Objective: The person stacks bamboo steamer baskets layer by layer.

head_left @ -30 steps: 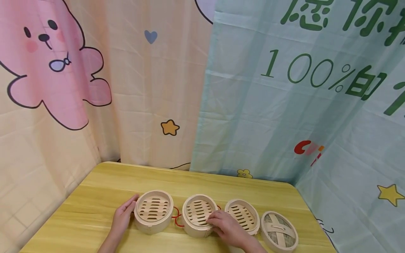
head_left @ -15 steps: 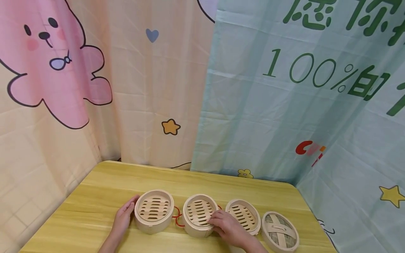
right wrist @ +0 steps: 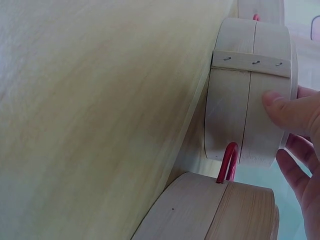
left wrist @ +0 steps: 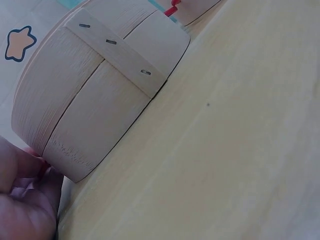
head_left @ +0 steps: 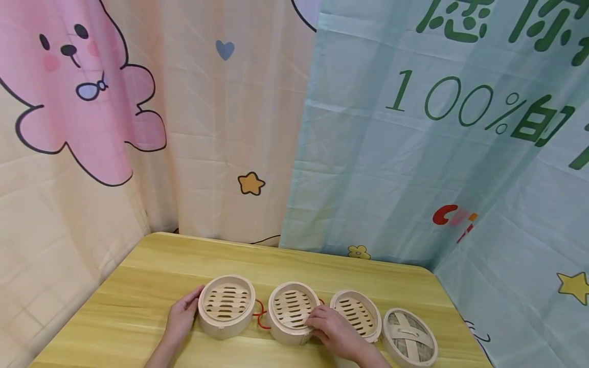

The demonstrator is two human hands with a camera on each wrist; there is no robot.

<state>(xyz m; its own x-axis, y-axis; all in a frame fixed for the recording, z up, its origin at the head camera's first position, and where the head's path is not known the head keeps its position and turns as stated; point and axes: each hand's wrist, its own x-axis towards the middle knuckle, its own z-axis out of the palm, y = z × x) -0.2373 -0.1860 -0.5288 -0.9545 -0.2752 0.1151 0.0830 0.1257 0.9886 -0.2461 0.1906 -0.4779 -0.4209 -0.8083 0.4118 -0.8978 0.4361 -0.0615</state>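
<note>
At the left of the row stands a round bamboo steamer basket (head_left: 226, 327) with a slatted base. My left hand (head_left: 181, 316) is at its left side; the left wrist view shows the fingers pinching a red handle (left wrist: 43, 169) against the wall. Right of it is a second bamboo steamer basket (head_left: 287, 335), whose near-right rim my right hand (head_left: 337, 332) grips. In the right wrist view the thumb (right wrist: 287, 111) presses the outer wall, with the other fingers at the rim, partly hidden. Red loop handles (head_left: 259, 314) lie between these two baskets.
A third steamer basket (head_left: 356, 313) sits behind my right hand, its near part covered. A woven bamboo lid (head_left: 410, 338) with crossed strips lies at the far right. All stand on a yellow wood-grain table (head_left: 221, 255), with printed curtains (head_left: 230, 128) behind it.
The head view has shifted slightly, so everything sits a little further right in it. Both hands and the baskets keep the same positions relative to one another.
</note>
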